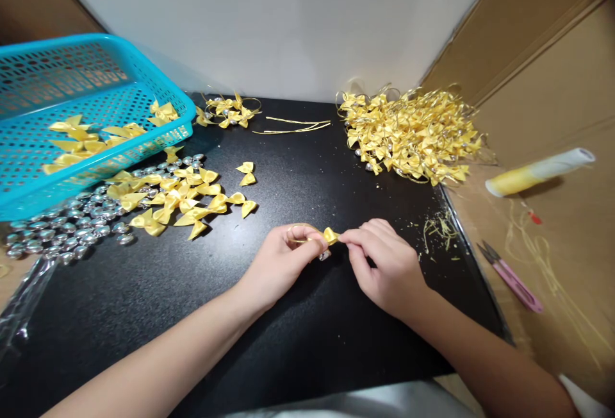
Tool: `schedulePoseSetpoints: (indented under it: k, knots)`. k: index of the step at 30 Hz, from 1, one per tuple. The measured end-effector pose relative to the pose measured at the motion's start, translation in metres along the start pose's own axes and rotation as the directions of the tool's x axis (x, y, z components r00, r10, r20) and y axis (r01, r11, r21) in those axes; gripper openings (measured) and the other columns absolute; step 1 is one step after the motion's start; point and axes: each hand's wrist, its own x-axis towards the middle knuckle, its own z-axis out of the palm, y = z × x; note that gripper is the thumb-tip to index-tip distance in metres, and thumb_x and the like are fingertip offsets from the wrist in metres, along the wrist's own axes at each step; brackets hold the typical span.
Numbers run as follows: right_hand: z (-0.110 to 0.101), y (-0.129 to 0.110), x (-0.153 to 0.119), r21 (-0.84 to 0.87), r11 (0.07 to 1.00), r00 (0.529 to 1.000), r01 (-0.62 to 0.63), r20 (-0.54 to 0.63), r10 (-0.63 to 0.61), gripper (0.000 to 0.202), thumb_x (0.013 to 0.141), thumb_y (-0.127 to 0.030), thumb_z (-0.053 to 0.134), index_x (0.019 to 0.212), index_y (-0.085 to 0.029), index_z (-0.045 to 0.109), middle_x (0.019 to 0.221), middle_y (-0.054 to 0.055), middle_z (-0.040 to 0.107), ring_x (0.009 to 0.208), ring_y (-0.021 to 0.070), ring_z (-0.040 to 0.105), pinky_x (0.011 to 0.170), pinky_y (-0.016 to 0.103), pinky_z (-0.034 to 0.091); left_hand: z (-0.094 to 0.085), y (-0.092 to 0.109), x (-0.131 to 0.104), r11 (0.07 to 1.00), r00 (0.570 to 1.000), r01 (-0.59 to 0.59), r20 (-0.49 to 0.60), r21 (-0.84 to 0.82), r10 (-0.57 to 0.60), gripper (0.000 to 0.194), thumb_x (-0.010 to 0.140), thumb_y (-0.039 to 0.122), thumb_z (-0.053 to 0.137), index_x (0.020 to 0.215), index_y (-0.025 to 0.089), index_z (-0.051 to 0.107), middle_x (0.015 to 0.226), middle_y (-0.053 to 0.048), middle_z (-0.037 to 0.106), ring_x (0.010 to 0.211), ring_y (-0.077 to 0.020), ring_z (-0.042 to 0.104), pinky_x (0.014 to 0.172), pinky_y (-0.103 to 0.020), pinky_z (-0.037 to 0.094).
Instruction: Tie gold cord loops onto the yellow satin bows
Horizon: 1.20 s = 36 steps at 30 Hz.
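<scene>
Between my two hands is a yellow ribbon bow point(330, 234), held just above the black table. My left hand point(283, 254) pinches the bow's left side, with a loop of gold cord point(298, 233) curving over its fingers. A silver bead point(325, 255) shows right under the bow, by the left thumb. My right hand point(384, 258) is closed at the bow's right tip, thumb against forefinger. Several loose yellow bows point(180, 200) lie to the left, beside a spread of silver beads point(67, 232).
A blue basket point(158, 78) with more bows stands at the left. At the back right is a heap of corded bows point(408, 136), with a smaller pile point(230, 110) at back left. Gold cords point(293, 128), pink thread snips point(514, 283), a yellow-white roll point(541, 171) and trimmings point(439, 229) lie around.
</scene>
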Motion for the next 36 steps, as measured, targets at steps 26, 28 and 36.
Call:
schedulePoseSetpoints:
  k: [26,28,36]
  knots:
    - [0.0038,-0.0039,0.0001,0.057,0.997,0.998,-0.042,-0.052,0.045,0.021,0.087,-0.001,0.048,0.087,-0.018,0.060,0.065,0.001,0.061,0.060,0.0146,0.055,0.062,0.029,0.048,0.0023,-0.0010,-0.0029,0.997,0.997,-0.062,-0.042,0.050,0.064,0.011,0.074,0.021,0.064,0.063,0.017,0.065,0.062,0.002,0.064,0.063,-0.0123,0.056,0.066,-0.024,0.043]
    - [0.0043,-0.0041,0.0002,0.072,0.996,0.997,-0.046,-0.056,0.050,0.022,0.087,-0.001,0.048,0.087,-0.019,0.060,0.065,0.001,0.061,0.060,0.0146,0.055,0.061,0.028,0.048,0.0023,-0.0010,-0.0029,0.997,0.997,-0.059,-0.040,0.050,0.061,0.011,0.073,0.022,0.064,0.064,0.017,0.066,0.063,0.002,0.065,0.064,-0.0130,0.057,0.067,-0.024,0.044]
    - [0.0023,-0.0032,0.0034,0.132,0.989,0.995,-0.069,-0.065,0.078,0.020,0.088,-0.001,0.049,0.086,-0.019,0.059,0.066,0.001,0.060,0.060,0.0141,0.055,0.057,0.026,0.044,0.0012,-0.0004,-0.0037,1.000,0.999,-0.012,-0.040,0.002,0.012,0.011,0.072,0.024,0.065,0.064,0.017,0.067,0.060,0.002,0.063,0.060,-0.0123,0.054,0.063,-0.024,0.043]
